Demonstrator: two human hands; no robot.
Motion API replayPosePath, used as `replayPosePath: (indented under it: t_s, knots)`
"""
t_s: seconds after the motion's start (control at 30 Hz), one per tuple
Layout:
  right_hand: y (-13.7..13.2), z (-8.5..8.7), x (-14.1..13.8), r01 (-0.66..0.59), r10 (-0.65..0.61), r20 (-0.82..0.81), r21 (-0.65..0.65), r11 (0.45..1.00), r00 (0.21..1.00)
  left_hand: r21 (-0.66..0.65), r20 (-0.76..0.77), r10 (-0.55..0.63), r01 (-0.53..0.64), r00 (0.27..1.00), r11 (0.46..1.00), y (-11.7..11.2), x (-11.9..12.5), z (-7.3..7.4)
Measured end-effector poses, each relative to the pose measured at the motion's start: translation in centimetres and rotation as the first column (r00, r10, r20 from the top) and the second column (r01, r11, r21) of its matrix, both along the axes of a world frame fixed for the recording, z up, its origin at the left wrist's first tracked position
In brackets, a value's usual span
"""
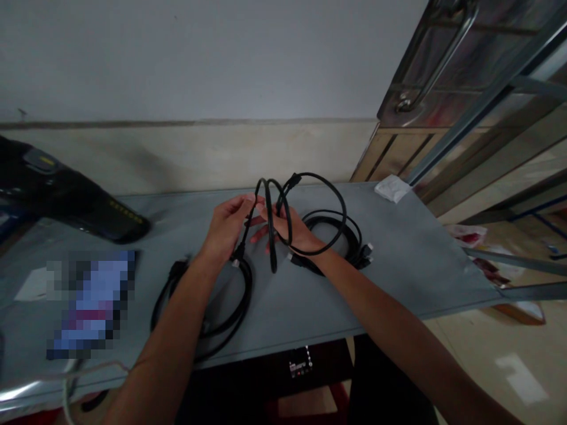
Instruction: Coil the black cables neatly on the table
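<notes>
Far left on the grey flat worktop [398, 265]: one long black device with yellow lettering [80, 203], lying flat near the wall. Just below it, one blurred blue and purple patch [91, 304], not readable. Next along, one coiled black cable [212, 307] resting on the worktop, partly hidden under the left forearm.

At centre, raised above the worktop: left hand [228, 227], grip closed around one thin black looped cable [283, 215], fingers pinched at the top of a loop. Just beside it, right hand [290, 230], grip only partly closed, palm turned up, loops of the same cable draped over the fingers and wrist. One cable end hanging down between the two hands, not touching the worktop as far as can be told.

Right of the hands: one more bundle of black cable [343, 236] lying on the worktop, light-tipped plugs at its right side. Three black cables counted in all. Further right, near the back corner: one crumpled white paper scrap [392, 188].
</notes>
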State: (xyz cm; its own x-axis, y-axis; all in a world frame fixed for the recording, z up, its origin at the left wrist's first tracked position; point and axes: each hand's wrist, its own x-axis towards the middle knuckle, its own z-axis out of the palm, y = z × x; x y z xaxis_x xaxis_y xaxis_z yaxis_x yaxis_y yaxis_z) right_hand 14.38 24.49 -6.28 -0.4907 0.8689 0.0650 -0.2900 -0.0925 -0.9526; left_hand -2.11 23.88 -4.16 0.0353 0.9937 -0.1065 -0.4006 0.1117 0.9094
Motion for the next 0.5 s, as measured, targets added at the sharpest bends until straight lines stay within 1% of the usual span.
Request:
replayPosePath:
  t_s: [0.07,0.1,0.2,0.3,0.37,0.5]
  knots:
    - [0.1,-0.2,0.1,0.016,-0.016,0.009,0.041,0.999,1.0,0.109,-0.151,0.054,-0.038,0.987,0.993,0.1,-0.1,-0.1]
    - [0.2,-0.3,0.1,0.018,-0.019,0.017,0.051,0.999,1.0,0.172,-0.236,0.084,-0.043,0.968,0.984,0.2,-0.1,-0.1]
    - [0.4,-0.5,0.1,0.03,-0.032,0.035,0.047,0.998,0.999,0.268,-0.403,0.107,0.005,0.909,0.963,0.4,-0.4,-0.5]
    - [0.4,-0.7,0.1,0.036,-0.037,0.018,0.061,0.997,0.999,0.349,-0.461,0.124,0.052,0.879,0.936,0.7,-0.5,-0.9]
    - [0.5,-0.8,0.1,0.031,-0.03,-0.023,0.046,0.998,0.999,0.432,-0.494,0.171,0.07,0.852,0.899,0.8,-0.4,-1.1]
    - [0.6,-1.0,0.3,0.059,-0.069,-0.136,-0.077,0.995,0.988,0.56,-0.602,0.324,0.097,0.73,0.823,0.6,-0.1,-1.2]
